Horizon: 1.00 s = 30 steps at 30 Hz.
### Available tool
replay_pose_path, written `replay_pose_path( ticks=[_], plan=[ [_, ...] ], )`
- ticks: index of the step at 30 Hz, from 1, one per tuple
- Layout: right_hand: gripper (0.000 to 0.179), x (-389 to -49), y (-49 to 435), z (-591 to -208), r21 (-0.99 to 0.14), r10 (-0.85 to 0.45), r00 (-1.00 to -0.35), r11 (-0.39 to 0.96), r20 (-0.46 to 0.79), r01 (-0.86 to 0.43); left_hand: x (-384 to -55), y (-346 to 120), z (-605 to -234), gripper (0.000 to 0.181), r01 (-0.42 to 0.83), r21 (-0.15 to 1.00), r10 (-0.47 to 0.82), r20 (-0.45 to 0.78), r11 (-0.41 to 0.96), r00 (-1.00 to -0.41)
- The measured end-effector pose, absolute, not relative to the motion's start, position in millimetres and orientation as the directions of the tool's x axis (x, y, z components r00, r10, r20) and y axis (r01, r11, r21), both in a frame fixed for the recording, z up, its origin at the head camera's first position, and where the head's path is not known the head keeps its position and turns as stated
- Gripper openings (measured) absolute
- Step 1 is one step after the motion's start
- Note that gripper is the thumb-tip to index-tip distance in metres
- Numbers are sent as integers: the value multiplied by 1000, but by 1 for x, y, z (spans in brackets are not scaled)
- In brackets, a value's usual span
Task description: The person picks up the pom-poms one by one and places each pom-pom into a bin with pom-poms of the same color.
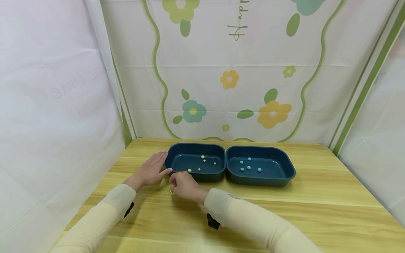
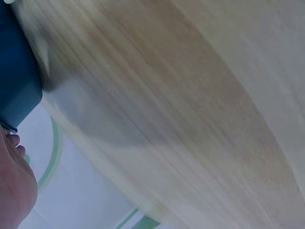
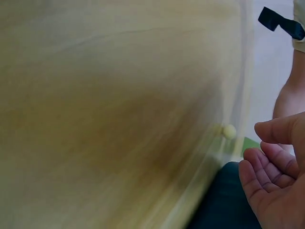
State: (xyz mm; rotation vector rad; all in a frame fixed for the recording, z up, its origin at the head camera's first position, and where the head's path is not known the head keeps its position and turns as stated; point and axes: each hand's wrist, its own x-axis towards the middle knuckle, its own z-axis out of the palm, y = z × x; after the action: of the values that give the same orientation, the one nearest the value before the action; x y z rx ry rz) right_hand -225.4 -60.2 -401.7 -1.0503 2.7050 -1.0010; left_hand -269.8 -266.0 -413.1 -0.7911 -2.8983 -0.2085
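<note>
My left hand (image 1: 151,170) rests at the left end of the left dark blue tray (image 1: 218,172), fingers straight along its rim. In the left wrist view, part of that hand (image 2: 16,186) shows beside the tray's corner (image 2: 21,81). My right hand (image 1: 185,184) is over the table just in front of the same tray. A small pale yellow ball (image 3: 229,131) lies on the wood, just past the thumb tip of my right hand (image 3: 276,171). Thumb and loosely bent fingers stand apart with nothing between them. Several yellow balls (image 1: 203,157) lie inside the left tray.
A second dark blue tray (image 1: 286,175) stands against the left one on its right, with several light blue balls (image 1: 249,168) in it. The wooden table (image 1: 316,218) ends at a white flower-printed cloth (image 1: 215,91) behind, with white cloth (image 1: 57,123) at the sides.
</note>
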Motion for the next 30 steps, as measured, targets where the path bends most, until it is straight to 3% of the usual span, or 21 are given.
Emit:
replay_pose_path(
  ticks=[30],
  plan=[
    [14,-235,-75,-425,-555,-637,-764,601,102,-575,-271,-267,-416,78,518,106,495,184,849,-849]
  ],
)
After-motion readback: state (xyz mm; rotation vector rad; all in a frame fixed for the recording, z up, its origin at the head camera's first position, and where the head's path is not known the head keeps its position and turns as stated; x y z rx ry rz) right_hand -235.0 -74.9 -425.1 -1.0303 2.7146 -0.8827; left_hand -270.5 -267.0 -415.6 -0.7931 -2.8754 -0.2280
